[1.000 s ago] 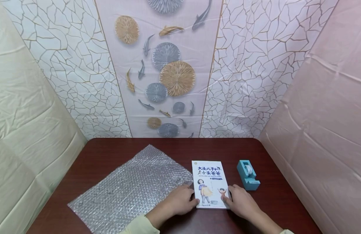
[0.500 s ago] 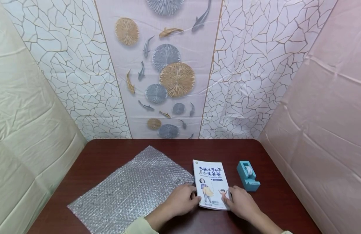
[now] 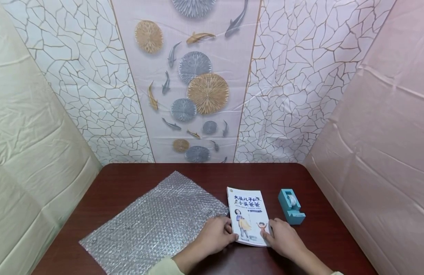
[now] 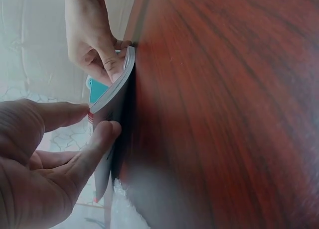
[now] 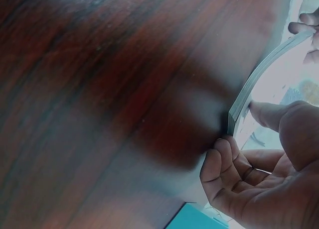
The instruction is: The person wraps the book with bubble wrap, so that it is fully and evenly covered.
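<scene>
A white paperback book (image 3: 249, 214) with blue characters and drawn figures on its cover is at the front of the table, between both hands. My left hand (image 3: 215, 233) pinches its near left edge, thumb on top and fingers beneath. In the left wrist view that side of the book (image 4: 117, 92) curves up off the wood. My right hand (image 3: 285, 238) grips the near right corner, its thumb pressed on the cover. The right wrist view has the curled fingers (image 5: 222, 171) at the book's lower edge, which stays close to the table.
A sheet of bubble wrap (image 3: 153, 221) lies flat on the left of the dark red table (image 3: 136, 175), its right corner close to the book. To the right stands a teal tape dispenser (image 3: 291, 206). Patterned cloth (image 3: 195, 91) hangs behind the table.
The book's left side has come up and the book has shifted slightly to the right. My left hand has moved a little right with its edge; the right hand has barely moved.
</scene>
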The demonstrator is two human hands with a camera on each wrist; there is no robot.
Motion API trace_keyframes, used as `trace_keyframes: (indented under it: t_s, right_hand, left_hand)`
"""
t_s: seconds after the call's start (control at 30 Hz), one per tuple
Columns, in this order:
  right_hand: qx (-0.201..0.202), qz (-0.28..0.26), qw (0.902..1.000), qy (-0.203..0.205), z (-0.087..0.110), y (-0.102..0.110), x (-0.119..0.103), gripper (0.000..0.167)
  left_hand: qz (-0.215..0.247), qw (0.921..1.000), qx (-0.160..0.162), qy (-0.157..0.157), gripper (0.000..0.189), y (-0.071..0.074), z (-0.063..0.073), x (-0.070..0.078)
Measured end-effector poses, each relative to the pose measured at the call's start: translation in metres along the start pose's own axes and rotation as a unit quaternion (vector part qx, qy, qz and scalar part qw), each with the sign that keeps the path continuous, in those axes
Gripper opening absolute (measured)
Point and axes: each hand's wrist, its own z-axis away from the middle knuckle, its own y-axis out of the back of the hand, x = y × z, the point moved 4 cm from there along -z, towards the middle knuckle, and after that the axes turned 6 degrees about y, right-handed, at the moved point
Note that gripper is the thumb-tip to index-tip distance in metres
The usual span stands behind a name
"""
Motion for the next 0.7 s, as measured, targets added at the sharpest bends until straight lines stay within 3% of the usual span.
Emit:
trace_keyframes:
  t_s: [0.23,0.7]
  right_hand:
    - [0.004,-0.001,1.0000,0.002,0.000,0.000,0.000,0.042]
    - [0.011,-0.009,0.9999,0.004,0.000,0.000,0.000,0.040]
  left_hand:
    - [0.086,0.9947,-0.005,0.056,0.035,-0.004,0.000,-0.006]
    - [0.145,0.9840,0.005,0.103,0.053,-0.010,-0.001,-0.007]
